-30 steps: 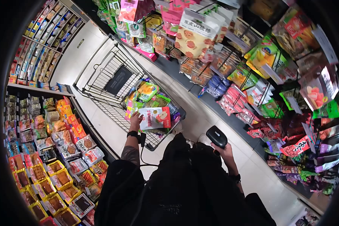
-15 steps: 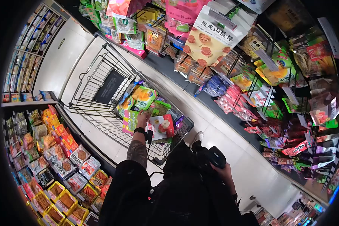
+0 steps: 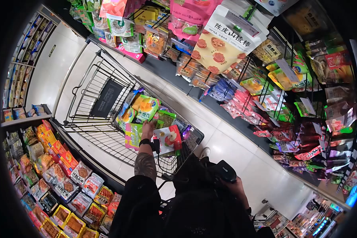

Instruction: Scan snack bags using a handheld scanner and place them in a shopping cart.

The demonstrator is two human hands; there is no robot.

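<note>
My left hand (image 3: 147, 130) reaches into a wire shopping cart (image 3: 94, 86) and rests on the snack packets piled at its near end. It touches a white and red packet (image 3: 168, 139) with an apple picture, beside a pink and green packet (image 3: 132, 135) and an orange and green bag (image 3: 144, 107). A black band and a small device sit at that wrist. My right hand (image 3: 236, 185) is low by my body, gripping a black handheld scanner (image 3: 225, 171). My dark sleeves and torso hide the cart's handle.
Hanging snack bags fill the rack on the right, among them a big cream packet (image 3: 222, 43) with red discs. Low shelves of boxed snacks (image 3: 55, 158) line the left. The white tiled aisle floor (image 3: 242, 158) runs between them.
The view has swung and the cart now sits lower and nearer. My left hand has slid further onto the packets. My right hand with the scanner has dropped closer to my body.
</note>
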